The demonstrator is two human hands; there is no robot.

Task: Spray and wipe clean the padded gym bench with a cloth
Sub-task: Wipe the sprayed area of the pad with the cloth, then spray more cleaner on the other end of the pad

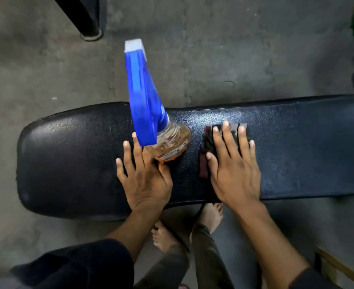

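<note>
Fingers (226, 134) of the right hand (233, 170) lie spread and flat, pressing a dark folded cloth (208, 142) down onto the bench (71, 159). Nothing is pinched or curled round; the open palm carries the load, which suits wiping better than a grip, since it spreads pressure over the whole pad of cloth. A strip of the cloth shows at the thumb side and past the fingertips.

Left hand (146, 180): fingers also extended and open, not wrapped round anything. The thumb side rests against the lower wall of the spray bottle (170, 142), index finger just beside the trigger head (142, 94). Whether the hand is steadying the bottle or about to take it cannot be told; likely it is kept from tipping on the soft padding.

Bottle stands on the bench near mid-width, amber liquid inside, blue head reaching away from the person. It sits just left of the cloth, not touching it, and close enough for the next spray.

Bench upholstery is black, lying left to right across the view. No clear wet sheen is visible, so how far the wiping has got is uncertain. Grey floor (234, 49) beyond; the person's bare feet (210, 215) below the bench's near edge.
</note>
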